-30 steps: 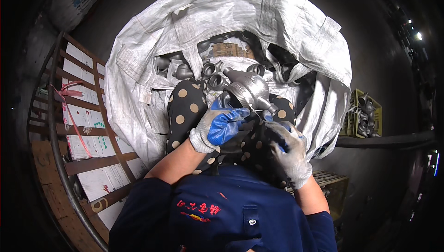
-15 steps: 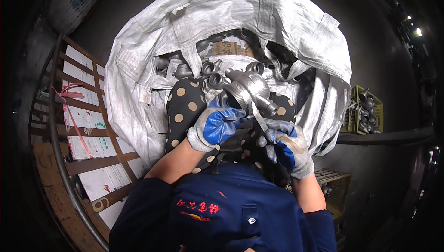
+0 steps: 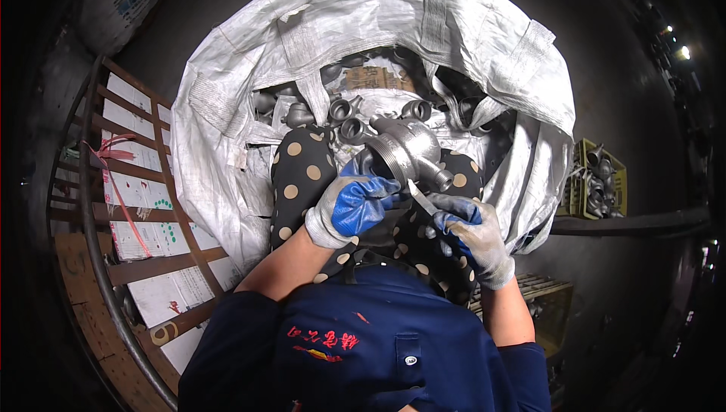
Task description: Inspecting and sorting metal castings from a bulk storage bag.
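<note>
A grey metal casting with a ridged round mouth and a short side spout rests above my lap, its mouth turned toward me. My left hand, in a blue-coated glove, grips the mouth's lower left rim, with the fingers partly inside it. My gloved right hand is closed around a narrow flat metal blade. The blade's tip lies at the lower right rim of the mouth, beside the side spout. Whether the tip touches the metal I cannot tell. The blade's handle is hidden in my fingers.
A large white woven sack is spread around my knees, with several grey castings in it. On the left stands a rusty metal rack. A yellow crate of castings stands at the right, another crate nearer.
The blade has swung to a lower, flatter slant, its tip lower on the rim. My right hand has turned slightly. The casting and my left hand have barely shifted.
</note>
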The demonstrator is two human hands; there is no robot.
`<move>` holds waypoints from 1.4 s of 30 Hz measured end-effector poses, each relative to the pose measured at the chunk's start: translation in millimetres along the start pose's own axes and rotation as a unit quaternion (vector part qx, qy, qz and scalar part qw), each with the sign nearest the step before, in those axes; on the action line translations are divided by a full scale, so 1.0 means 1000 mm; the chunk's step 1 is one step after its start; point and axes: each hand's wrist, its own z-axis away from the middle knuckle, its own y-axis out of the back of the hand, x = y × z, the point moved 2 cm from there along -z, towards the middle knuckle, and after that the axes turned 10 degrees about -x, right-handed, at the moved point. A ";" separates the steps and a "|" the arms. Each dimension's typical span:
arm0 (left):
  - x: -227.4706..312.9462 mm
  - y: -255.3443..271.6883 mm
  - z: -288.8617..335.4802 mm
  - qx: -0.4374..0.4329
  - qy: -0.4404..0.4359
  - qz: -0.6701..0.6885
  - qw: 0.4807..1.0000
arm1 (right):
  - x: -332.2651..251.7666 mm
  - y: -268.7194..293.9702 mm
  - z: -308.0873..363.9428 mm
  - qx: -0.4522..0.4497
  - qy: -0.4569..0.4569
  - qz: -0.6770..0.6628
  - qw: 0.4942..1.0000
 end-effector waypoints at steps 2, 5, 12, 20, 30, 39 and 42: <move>0.003 -0.010 -0.002 0.012 -0.001 -0.027 1.000 | 0.002 0.004 0.008 0.037 0.070 0.108 0.991; 0.008 0.014 0.005 -0.092 -0.109 -0.686 0.713 | -0.009 0.004 0.021 0.079 0.150 0.229 0.959; 0.024 -0.002 0.010 -0.184 -0.180 -0.774 0.579 | -0.059 0.007 0.016 0.070 0.252 0.510 0.819; 0.020 -0.008 0.011 -0.182 -0.174 -0.765 0.592 | -0.083 -0.004 0.013 0.043 0.162 0.572 0.803; 0.008 -0.045 0.008 -0.051 -0.012 -0.309 0.950 | -0.078 -0.008 0.021 0.038 0.116 0.672 0.730; 0.011 -0.014 0.002 -0.048 0.003 -0.478 0.877 | -0.065 0.013 0.008 -0.020 0.157 0.523 0.837; 0.021 -0.027 0.014 -0.085 0.022 -0.609 0.788 | -0.065 0.011 0.005 -0.008 0.142 0.534 0.834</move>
